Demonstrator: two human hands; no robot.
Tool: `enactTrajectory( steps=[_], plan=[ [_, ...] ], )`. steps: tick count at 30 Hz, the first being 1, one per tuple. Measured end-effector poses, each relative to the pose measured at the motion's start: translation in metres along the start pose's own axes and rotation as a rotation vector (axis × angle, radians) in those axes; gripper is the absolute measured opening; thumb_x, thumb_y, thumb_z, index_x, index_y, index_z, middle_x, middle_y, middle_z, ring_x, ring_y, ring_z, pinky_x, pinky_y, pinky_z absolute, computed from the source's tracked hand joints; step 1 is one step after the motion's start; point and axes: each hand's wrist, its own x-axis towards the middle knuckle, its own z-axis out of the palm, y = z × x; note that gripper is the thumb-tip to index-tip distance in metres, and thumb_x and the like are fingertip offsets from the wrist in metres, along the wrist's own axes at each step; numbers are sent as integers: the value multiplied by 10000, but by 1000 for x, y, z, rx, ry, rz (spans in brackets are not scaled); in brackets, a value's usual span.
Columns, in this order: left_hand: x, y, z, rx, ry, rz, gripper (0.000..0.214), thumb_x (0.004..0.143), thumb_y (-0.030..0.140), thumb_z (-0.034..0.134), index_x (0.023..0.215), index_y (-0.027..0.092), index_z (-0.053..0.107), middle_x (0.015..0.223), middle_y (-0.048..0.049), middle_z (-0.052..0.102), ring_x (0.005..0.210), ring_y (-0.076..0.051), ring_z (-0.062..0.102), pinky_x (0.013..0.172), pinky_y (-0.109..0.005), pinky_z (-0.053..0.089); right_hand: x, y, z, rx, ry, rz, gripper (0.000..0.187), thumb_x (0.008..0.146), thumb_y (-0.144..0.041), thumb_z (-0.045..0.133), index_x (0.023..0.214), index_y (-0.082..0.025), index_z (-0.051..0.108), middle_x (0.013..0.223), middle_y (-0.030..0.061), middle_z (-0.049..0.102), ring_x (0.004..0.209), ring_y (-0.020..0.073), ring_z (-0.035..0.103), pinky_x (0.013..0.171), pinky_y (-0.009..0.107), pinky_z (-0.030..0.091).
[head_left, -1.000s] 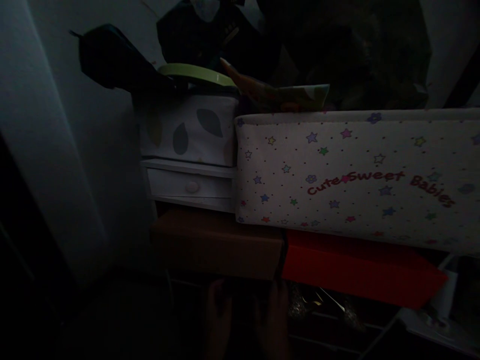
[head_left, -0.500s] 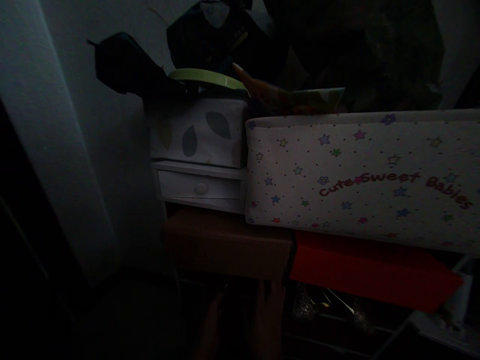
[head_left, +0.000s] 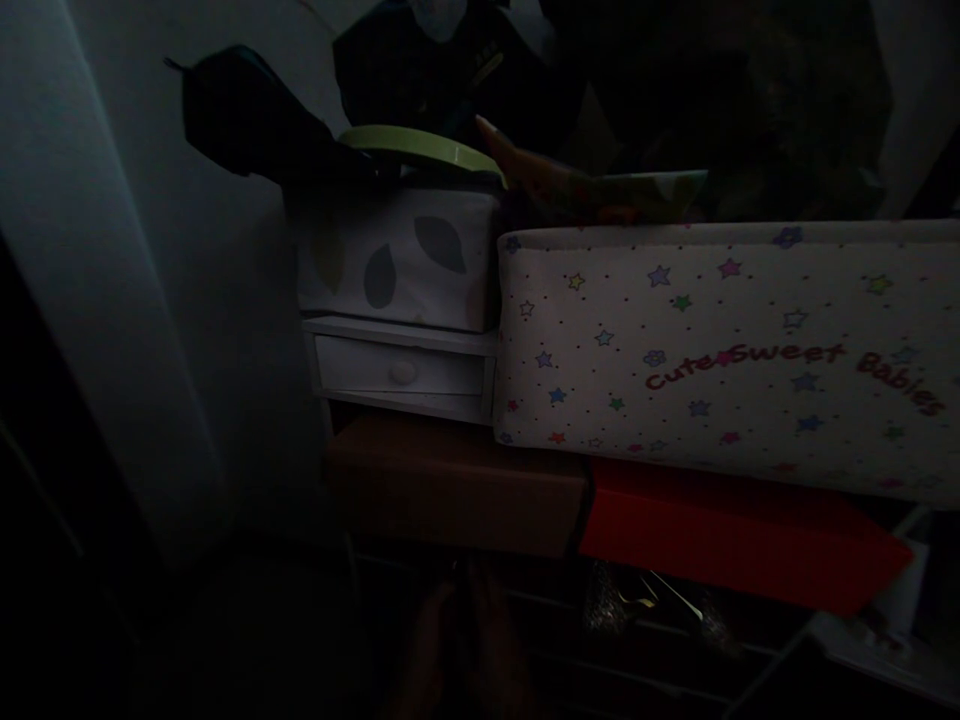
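Dim grey wall (head_left: 225, 300) backs my stacked shelf, brown box (head_left: 450, 485) beside red box (head_left: 720, 535) under the starred bin (head_left: 712, 350); hands (head_left: 457, 640) below, fingers unreadable.

star bin (head_left: 720, 350): long white fabric box, coloured stars, red "Cute Sweet Babies" lettering; landmark
red box (head_left: 735, 545): directly under star bin, touching
brown box (head_left: 450, 485): under star bin's left end, beside red box
white drawer (head_left: 401, 370): left of star bin, on brown box
leaf-print box (head_left: 397, 255): on the drawer
green lid (head_left: 420, 148): atop leaf-print box
dark bag (head_left: 247, 115): upper left of star bin
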Motion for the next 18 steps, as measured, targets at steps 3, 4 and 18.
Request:
enactTrajectory(
  steps=[3, 4, 18],
  plan=[
    [-1, -1, 0, 81, -39, 116, 462, 707, 262, 662, 1159, 277, 568, 1236, -57, 673, 1138, -249, 632, 1005, -430, 494, 5, 11, 7, 89, 92, -17, 632, 869, -179, 391, 1475, -199, 215, 1530, 161, 343, 1420, 247, 316, 1151, 530, 320],
    [-2, -1, 1, 123, -68, 144, 538, 696, 263, 671, 1217, 279, 535, 1306, -71, 635, 1183, -254, 605, 1033, -434, 474, 6, 15, 7, 119, 130, -10, 626, 871, -189, 389, 1473, -192, 216, 1523, 173, 350, 1410, 250, 337, 1144, 539, 323],
    [-25, -5, 19, 396, -467, 74, 793, 660, 267, 639, 1413, 217, 394, 1532, -113, 399, 1406, -290, 377, 1170, -470, 317, -1, 40, -5, 566, 305, 70, 757, 850, -386, 469, 1491, -204, 110, 1483, 180, 417, 1344, 263, 437, 1061, 471, 444]
  ],
)
